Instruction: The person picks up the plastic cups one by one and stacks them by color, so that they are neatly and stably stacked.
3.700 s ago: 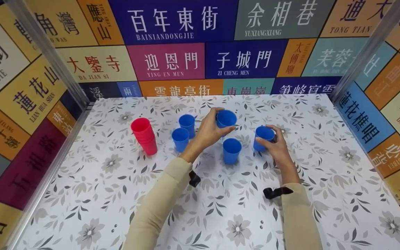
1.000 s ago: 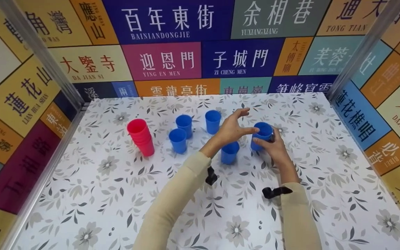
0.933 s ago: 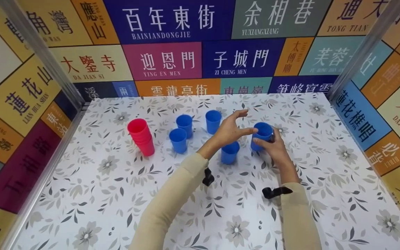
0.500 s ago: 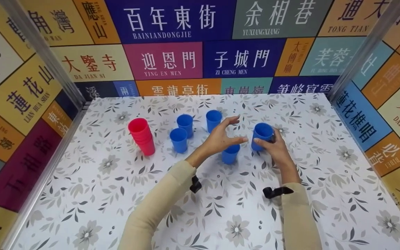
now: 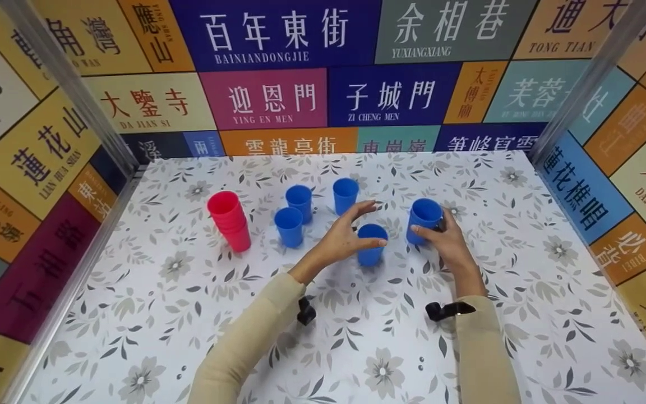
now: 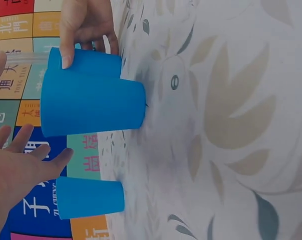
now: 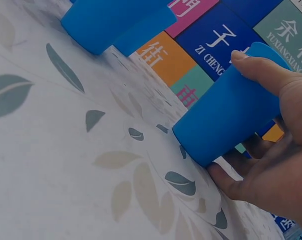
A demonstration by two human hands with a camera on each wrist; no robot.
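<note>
My right hand [image 5: 453, 242] grips an upright blue cup [image 5: 419, 221] on the right, thumb on the near side and fingers behind. In the right wrist view that cup [image 7: 228, 107] stands on the cloth inside the hand. My left hand [image 5: 337, 241] has its fingers spread beside another blue cup [image 5: 370, 257], with the thumb passing before its rim in the head view. The left wrist view has this cup [image 6: 93, 102] apart from the left hand [image 6: 15, 172]. Behind it stands a blue cup [image 5: 345, 196], partly near the left fingers.
Two more blue cups, one in front [image 5: 289, 229] and one behind [image 5: 299, 203], stand close together to the left. Farther left is a leaning-looking stack of red cups [image 5: 233, 224]. A flowered cloth [image 5: 368, 336] covers the table; panels with lettering [image 5: 270, 98] surround it.
My left hand let go of a blue cup, which now stands farther left at the back. It reached toward the right cup, then drew back left and nearer. My right hand keeps its grip.
</note>
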